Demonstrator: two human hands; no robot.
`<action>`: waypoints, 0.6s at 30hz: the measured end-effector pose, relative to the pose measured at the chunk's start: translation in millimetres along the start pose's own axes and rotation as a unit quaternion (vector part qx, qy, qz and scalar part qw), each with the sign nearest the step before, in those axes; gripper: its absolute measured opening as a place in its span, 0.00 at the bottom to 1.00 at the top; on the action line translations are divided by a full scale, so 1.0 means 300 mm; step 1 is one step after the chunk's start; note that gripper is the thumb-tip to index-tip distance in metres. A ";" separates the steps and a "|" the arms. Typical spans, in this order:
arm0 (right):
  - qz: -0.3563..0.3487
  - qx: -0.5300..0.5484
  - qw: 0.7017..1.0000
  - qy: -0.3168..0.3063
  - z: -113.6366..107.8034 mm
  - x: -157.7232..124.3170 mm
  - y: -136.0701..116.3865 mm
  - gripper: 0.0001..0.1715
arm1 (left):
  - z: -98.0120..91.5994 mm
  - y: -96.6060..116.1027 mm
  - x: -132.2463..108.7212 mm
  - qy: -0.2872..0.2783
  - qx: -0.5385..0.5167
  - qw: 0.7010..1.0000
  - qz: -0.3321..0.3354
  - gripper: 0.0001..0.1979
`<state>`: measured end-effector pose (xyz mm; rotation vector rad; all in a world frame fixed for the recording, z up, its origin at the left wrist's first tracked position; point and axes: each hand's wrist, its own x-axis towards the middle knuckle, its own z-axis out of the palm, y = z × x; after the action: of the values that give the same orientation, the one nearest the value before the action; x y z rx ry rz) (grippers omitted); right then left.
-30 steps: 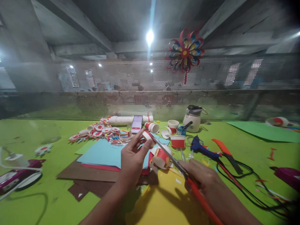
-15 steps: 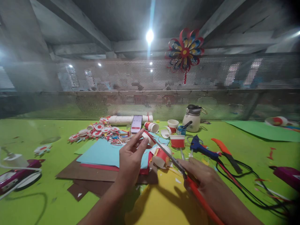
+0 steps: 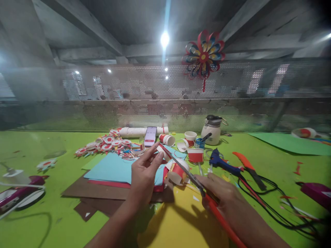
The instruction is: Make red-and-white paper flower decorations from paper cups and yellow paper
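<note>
Between its thumb and fingers, my left hand (image 3: 145,172) pinches a small red and white paper piece (image 3: 163,150). My right hand (image 3: 219,189) is wrapped round the red handles of a pair of scissors (image 3: 190,175). The scissor blades point up and left, with their tips at the paper piece. Just behind the blades lies a cut red and white paper cup (image 3: 178,172). Yellow paper (image 3: 165,227) lies below both hands, and a stack of light blue sheets (image 3: 111,170) is left of my left hand.
A phone (image 3: 150,135) leans by a white roll (image 3: 133,132). Red and white discs (image 3: 107,147) are piled at the left. To the right are a blue glue gun (image 3: 223,163), an orange-handled knife (image 3: 244,160) and black cables (image 3: 279,210). A jar (image 3: 211,131) stands behind.
</note>
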<state>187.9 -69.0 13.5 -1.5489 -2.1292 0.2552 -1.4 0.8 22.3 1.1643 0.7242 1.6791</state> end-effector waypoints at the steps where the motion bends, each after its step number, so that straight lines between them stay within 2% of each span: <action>1: -0.002 0.001 1.000 0.003 0.003 -0.001 -0.001 0.26 | -0.001 -0.002 0.000 0.001 -0.001 1.000 0.001 0.26; 5: -0.008 0.000 1.000 0.024 0.012 -0.001 -0.001 0.26 | -0.005 -0.008 0.000 0.000 0.004 1.000 0.002 0.27; 13: -0.016 0.001 1.000 0.025 0.015 -0.002 -0.001 0.29 | 0.006 0.005 -0.008 0.016 0.011 1.000 0.000 0.26; 18: -0.011 -0.008 0.999 0.034 0.015 0.000 0.000 0.27 | 0.000 0.005 0.002 0.012 0.026 1.000 0.003 0.25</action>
<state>185.6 -68.3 9.7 -1.5196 -2.0994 0.1758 -1.9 0.6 23.8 1.1870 0.7840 1.6903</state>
